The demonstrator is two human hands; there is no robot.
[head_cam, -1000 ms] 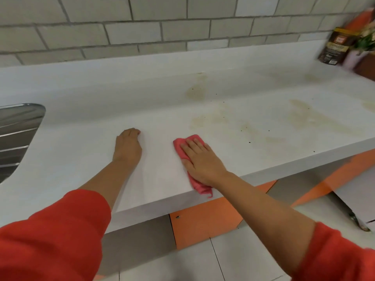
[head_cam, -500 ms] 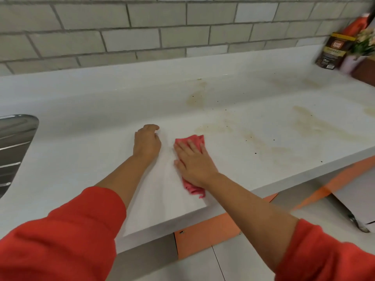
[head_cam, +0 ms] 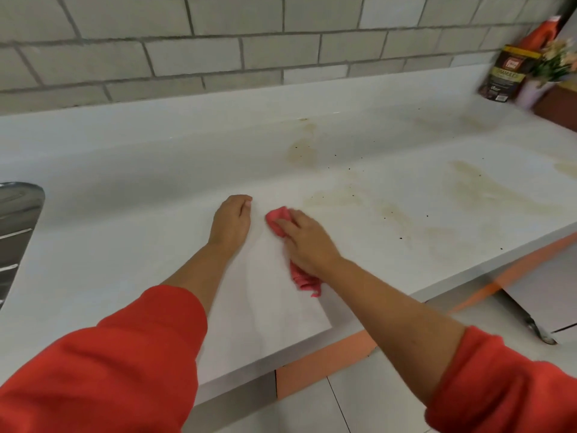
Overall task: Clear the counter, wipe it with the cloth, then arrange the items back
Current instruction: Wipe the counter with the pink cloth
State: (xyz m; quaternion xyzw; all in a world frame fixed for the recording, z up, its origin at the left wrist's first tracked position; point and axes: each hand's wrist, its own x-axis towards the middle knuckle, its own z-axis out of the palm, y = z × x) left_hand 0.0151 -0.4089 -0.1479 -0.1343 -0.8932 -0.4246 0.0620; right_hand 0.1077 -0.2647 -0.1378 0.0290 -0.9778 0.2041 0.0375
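Note:
A crumpled pink cloth (head_cam: 276, 219) lies on the white counter (head_cam: 125, 245) near its front edge. My right hand (head_cam: 307, 242) presses flat on top of it, with the cloth's tail sticking out under my wrist. Just left of the cloth, my left hand (head_cam: 231, 223) rests on the bare counter with its fingers loosely curled and nothing in it. Yellowish stains (head_cam: 468, 189) and dark crumbs mark the counter to the right of the cloth.
A steel sink (head_cam: 15, 220) sits at the left edge. At the far right corner stand a brown packet (head_cam: 505, 76), a small vase of flowers (head_cam: 559, 62) and an orange bottle (head_cam: 541, 34). A tiled wall runs behind the counter.
My right hand has pushed the cloth away from the front edge, further onto the counter. My left hand has slid right and forward, closer to the cloth.

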